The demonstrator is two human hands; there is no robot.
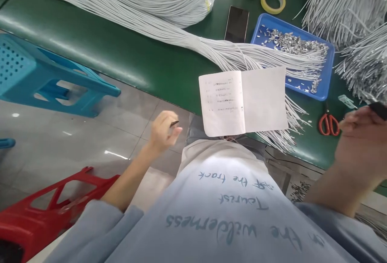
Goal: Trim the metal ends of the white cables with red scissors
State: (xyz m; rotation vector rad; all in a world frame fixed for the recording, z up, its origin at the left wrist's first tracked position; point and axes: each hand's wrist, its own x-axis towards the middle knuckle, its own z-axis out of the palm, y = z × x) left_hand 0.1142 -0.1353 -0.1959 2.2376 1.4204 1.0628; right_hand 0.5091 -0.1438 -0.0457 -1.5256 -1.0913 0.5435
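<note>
Blue plastic shows first, a stool (pixel 33 73) on the floor at far left, with a red stool (pixel 21 222) nearer me. Next comes my left hand (pixel 165 130), held in the air over the tiles, away from the green tabletop (pixel 151 65). Its grip is closed, thumb and fingers pinching a slim dark thing (pixel 174 123); blur hides what it is. Long white wires (pixel 151 29) run from upper left across the tabletop toward the right. An open notebook (pixel 222 106) lies over them at the near edge, in front of my body, handwriting on its left page, its right page blank. Beyond it rests a phone (pixel 236 25), then a roll of tape (pixel 273 11) and a blue tray (pixel 330 65) with small silver pieces scattered inside; wire ends reach over it. Red-handled scissors (pixel 324 125) lie just beside my right hand (pixel 359 134). Those fingers are curled near a black object (pixel 378 110) at the border, and I cannot tell whether that grip holds it.
</note>
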